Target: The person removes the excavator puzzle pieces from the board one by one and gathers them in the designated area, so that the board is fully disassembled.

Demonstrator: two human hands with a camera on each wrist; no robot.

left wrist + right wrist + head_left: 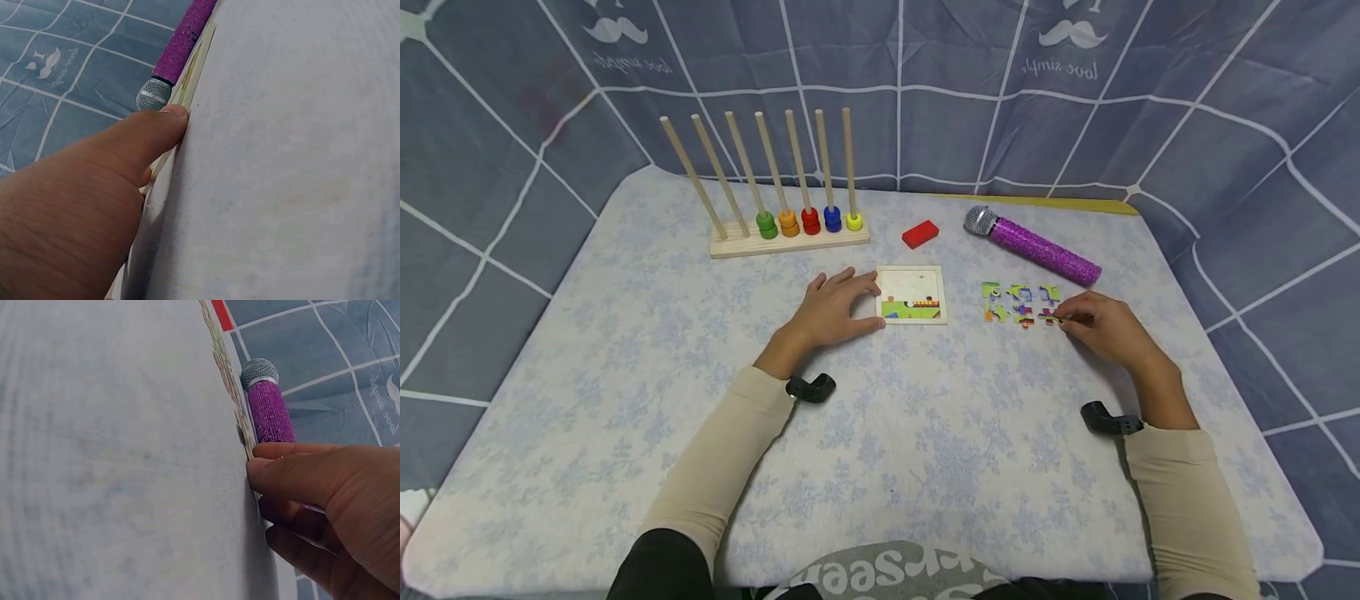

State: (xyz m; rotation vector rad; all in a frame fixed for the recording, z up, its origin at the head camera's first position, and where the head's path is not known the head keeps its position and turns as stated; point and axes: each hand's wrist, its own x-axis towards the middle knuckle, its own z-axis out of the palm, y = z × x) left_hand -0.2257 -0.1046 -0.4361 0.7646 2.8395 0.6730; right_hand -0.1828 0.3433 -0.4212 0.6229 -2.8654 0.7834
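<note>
My left hand (837,310) rests at the left edge of a small wooden puzzle board (912,318), thumb by its lower corner and fingers spread along its side. The board bears a picture with a green lower part and a pale upper part. In the left wrist view the thumb (165,125) lies against the board's rim. At the right, my right hand (1105,329) pinches the edge of a puzzle piece between thumb and fingertips; the fingers partly hide it. It belongs to a cluster of several colourful puzzle pieces (1022,293) on the table.
Behind the pieces lies a microphone (1041,250) with a purple glittery handle. A red block (921,234) sits behind the board. To the back left stands a wooden peg rack (797,242) with coloured rings. A grid-patterned curtain (955,133) hangs behind the cloth-covered table (925,467).
</note>
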